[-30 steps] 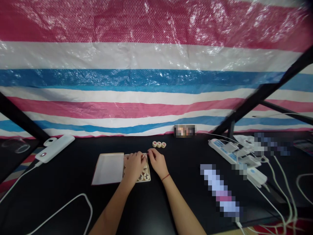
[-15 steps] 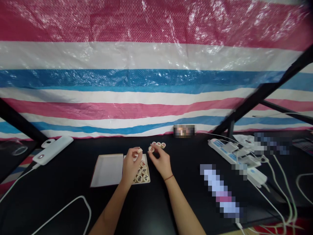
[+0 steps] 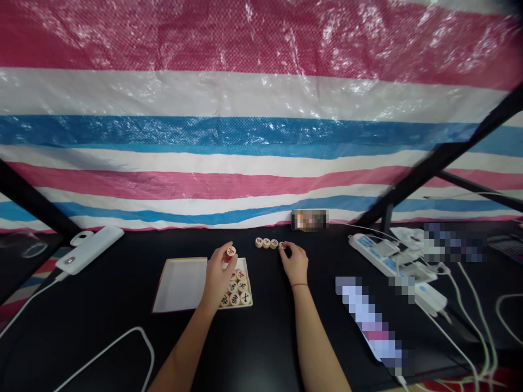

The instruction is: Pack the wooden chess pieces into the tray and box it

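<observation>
Between the thumb and fingers of my left hand (image 3: 218,274) is a round xiangqi piece (image 3: 231,251) with a red character, raised over the box. Beneath that hand lies an open box tray (image 3: 250,294) with several pieces (image 3: 234,299) marked in black and red; my hand covers its left part. My right hand (image 3: 296,263) pinches another xiangqi piece (image 3: 281,245) on the black table, at the right end of a short row. Three red-marked pieces (image 3: 266,243) stand side by side in that row, just left of my right fingertips.
The box lid (image 3: 182,284) lies left of the tray. A white power bank (image 3: 90,250) with a cable is at the left. A blurred phone-like item (image 3: 309,220) stands at the back. On the right are a power strip (image 3: 373,253), cables and a pixelated device (image 3: 370,321).
My right hand has moved right, carrying its piece from near the tray to the row's right end. My left hand has turned its piece so the red character shows.
</observation>
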Demonstrator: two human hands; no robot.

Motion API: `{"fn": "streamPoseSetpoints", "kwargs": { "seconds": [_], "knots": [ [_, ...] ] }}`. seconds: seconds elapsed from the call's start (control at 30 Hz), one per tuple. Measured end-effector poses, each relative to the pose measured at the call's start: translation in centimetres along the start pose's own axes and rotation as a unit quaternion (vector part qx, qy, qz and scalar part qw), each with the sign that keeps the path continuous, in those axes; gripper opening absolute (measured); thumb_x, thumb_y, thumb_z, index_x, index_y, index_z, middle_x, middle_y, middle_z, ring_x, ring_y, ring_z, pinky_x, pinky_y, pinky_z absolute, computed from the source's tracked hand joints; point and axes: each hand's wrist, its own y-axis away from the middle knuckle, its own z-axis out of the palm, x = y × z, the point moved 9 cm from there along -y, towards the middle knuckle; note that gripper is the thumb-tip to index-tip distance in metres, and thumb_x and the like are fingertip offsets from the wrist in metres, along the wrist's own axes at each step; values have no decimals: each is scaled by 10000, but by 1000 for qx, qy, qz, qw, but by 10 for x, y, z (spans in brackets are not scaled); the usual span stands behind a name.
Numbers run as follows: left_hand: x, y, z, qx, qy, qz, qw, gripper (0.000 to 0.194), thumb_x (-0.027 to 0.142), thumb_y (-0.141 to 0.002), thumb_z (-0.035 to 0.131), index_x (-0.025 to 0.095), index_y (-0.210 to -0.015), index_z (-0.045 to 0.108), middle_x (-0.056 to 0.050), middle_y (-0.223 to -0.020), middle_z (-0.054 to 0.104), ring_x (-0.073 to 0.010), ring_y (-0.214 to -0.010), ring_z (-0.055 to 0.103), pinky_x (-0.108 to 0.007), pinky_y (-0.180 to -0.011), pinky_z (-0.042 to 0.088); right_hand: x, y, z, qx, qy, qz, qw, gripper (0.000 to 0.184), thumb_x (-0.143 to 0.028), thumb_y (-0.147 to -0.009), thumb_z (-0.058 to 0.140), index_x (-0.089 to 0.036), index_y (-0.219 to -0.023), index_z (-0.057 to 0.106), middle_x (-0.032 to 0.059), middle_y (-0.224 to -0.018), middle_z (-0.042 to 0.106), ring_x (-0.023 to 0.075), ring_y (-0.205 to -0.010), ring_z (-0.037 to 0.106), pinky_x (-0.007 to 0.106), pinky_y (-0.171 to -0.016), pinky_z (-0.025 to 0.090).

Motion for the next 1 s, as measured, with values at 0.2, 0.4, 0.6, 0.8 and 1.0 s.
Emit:
{"fn": "streamPoseSetpoints", "kwargs": {
  "seconds": [0.2,0.4,0.6,0.8,1.0],
  "knots": [
    [21,6,9,-31,-119,59,991,278,293,-867,570,234,-1133,622,-22,-900,635,-160,-811,625,-286,-764,522,-71,14,-16,7,-137,-46,989,255,-384,-873,527,-177,-932,664,104,-944,700,233,-912,634,389,-865,482],
    [30,16,21,-58,-183,139,971,321,113,-851,548,229,-1146,595,-37,-989,638,-178,-923,612,-307,-837,499,-145,47,11,-193,-266,-103,939,164,-319,-813,628,-199,-918,664,29,-845,702,170,-770,638,287,-741,514],
    [37,18,24,-56,-234,181,954,380,152,-877,537,229,-1249,530,-46,-987,639,-197,-926,597,-344,-850,486,-128,37,4,-150,-243,-94,954,184,-325,-832,593,-197,-943,665,49,-882,703,181,-792,639,306,-762,520],
    [44,18,22,-56,-240,175,953,318,220,-921,482,228,-1235,537,-53,-974,643,-201,-931,589,-352,-865,472,-33,6,-37,103,-33,1,994,365,-438,-852,508,-130,-968,665,155,-956,680,276,-906,608,435,-850,472],
    [40,17,22,-62,-247,164,953,294,191,-923,456,234,-1189,574,-46,-991,658,-194,-935,600,-341,-859,466,-15,1,-11,29,24,-49,998,308,-379,-887,457,-157,-916,668,118,-915,702,252,-882,599,393,-854,429]
  ]
}}
